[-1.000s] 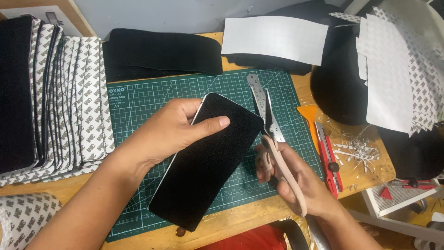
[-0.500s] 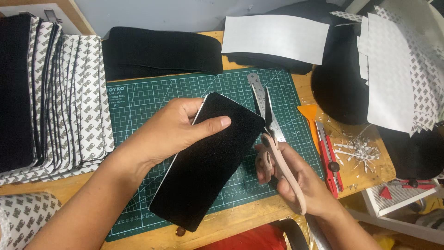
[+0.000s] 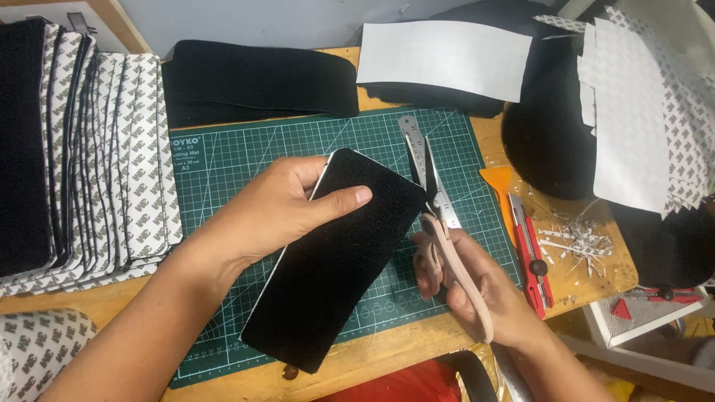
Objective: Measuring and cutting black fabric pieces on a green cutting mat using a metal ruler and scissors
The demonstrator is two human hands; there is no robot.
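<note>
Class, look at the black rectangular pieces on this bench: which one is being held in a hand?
The black piece over the green cutting mat, gripped by the left hand beside the scissors. The other black pieces lie untouched in stacks at the bench's back and left.

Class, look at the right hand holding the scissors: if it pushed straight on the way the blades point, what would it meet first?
Probably the rounded corner of the black felt-like piece held by the left hand: the scissors in the right hand already lie along its edge. Depth is unclear.

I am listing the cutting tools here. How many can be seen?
2: the scissors in the right hand over the green mat, and a red utility knife right of it. Others may be hidden.
</note>
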